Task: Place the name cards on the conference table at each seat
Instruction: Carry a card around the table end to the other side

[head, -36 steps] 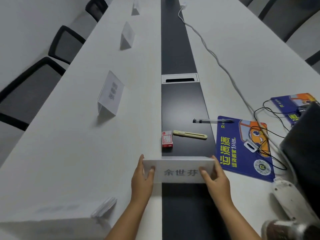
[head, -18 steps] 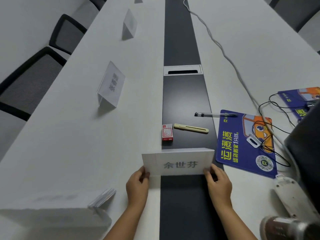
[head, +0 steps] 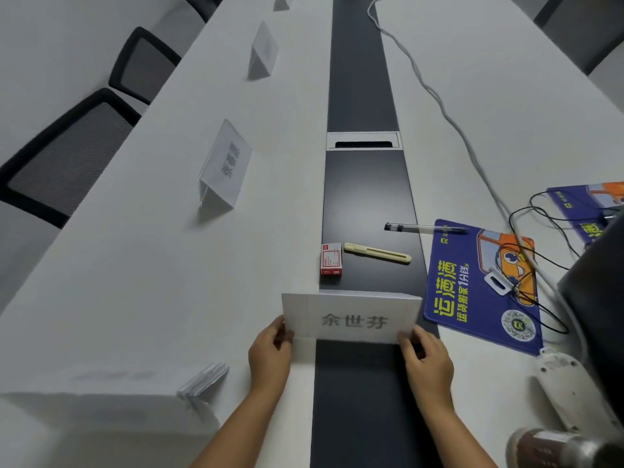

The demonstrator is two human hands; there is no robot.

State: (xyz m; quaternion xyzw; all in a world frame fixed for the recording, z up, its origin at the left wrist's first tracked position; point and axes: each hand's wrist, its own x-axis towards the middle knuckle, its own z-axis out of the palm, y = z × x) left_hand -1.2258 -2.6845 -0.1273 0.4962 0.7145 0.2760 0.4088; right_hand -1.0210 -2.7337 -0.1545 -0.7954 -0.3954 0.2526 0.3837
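Left hand (head: 270,352) and right hand (head: 427,361) hold one name card (head: 351,317); three stand placed.

Operator body: two bare forearms and hands, no garments in view

The left hand (head: 270,354) and right hand (head: 427,361) carry no gloves, rings, watch or bands. Both forearms are uncovered from wrist to the lower picture edge; no sleeve or cuff shows. The fingers (head: 278,327) are short and unadorned; nails cannot be made out. No markings show.
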